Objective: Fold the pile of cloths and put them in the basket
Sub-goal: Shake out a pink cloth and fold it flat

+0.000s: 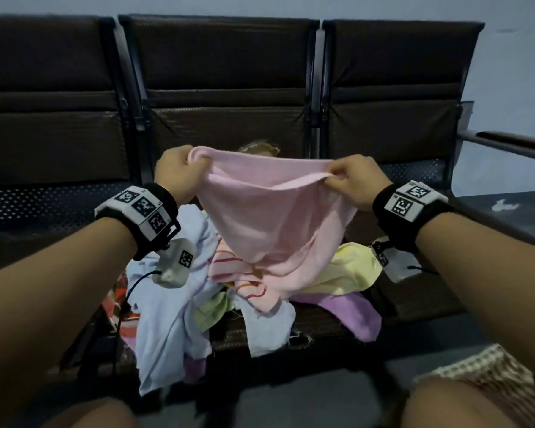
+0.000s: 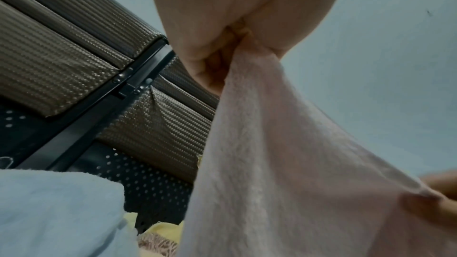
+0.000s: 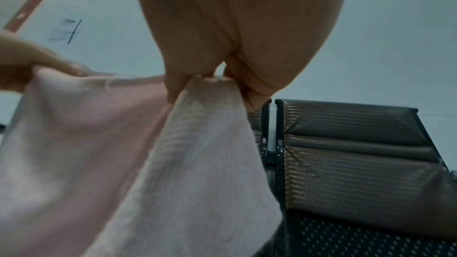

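A pink cloth (image 1: pixel 269 217) hangs in the air above the pile of cloths (image 1: pixel 229 291) on the middle seat. My left hand (image 1: pixel 179 171) grips its upper left corner in a curled fist. My right hand (image 1: pixel 349 180) pinches the upper right corner. The top edge sags between the two hands, and the cloth's lower end still lies on the pile. In the left wrist view the pink cloth (image 2: pixel 284 163) drops from my left hand (image 2: pixel 222 50). The right wrist view has the pink cloth (image 3: pixel 197 163) pinched by my right hand (image 3: pixel 210 79). No basket is in view.
The pile holds light blue (image 1: pixel 167 322), yellow (image 1: pixel 349 270), purple (image 1: pixel 352 313) and striped (image 1: pixel 241 273) cloths. It lies on a row of dark bench seats (image 1: pixel 223 97) with perforated metal bases. An armrest (image 1: pixel 513 143) juts out at the right. My knees are at the bottom edge.
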{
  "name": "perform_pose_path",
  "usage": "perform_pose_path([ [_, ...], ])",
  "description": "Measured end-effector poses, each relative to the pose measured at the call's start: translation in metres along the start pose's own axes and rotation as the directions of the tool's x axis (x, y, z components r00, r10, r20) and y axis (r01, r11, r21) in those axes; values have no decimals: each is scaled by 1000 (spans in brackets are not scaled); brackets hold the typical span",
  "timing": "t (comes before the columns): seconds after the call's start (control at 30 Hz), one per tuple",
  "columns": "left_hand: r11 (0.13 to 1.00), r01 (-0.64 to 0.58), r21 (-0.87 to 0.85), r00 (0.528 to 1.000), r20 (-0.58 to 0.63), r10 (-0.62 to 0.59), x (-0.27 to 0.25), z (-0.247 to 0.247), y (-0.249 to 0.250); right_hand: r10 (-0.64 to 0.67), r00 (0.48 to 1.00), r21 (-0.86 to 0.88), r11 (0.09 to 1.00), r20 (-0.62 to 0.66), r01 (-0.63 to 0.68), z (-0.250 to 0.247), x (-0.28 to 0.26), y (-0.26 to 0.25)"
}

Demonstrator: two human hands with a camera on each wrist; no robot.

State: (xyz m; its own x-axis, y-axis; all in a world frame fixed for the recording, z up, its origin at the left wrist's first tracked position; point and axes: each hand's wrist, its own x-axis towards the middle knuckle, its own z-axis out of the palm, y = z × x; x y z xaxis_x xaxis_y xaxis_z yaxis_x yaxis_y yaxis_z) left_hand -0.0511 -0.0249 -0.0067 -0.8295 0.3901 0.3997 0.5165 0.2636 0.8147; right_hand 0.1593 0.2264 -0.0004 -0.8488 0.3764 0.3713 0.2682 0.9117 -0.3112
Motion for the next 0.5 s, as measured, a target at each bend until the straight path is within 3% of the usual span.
perform_pose_path([
  [0.1, 992, -25, 121, 986, -163, 44, 12, -10, 4, 1, 986, -105, 994, 167, 17, 1, -7, 4],
  [0.17, 991, -11, 133, 973, -228, 41, 18, -14, 7, 5, 980, -121, 992, 201, 19, 1, -11, 6],
  [0.37, 985, 165, -49, 933, -317, -172, 19, -15, 21, 19, 994, -50, 999, 105, -14, -21, -6, 1],
  [0.5, 994, 107, -4, 947, -304, -103, 21, -26, 35, 18, 999, -2, 1000, 37, -18, -42, -1, -6],
])
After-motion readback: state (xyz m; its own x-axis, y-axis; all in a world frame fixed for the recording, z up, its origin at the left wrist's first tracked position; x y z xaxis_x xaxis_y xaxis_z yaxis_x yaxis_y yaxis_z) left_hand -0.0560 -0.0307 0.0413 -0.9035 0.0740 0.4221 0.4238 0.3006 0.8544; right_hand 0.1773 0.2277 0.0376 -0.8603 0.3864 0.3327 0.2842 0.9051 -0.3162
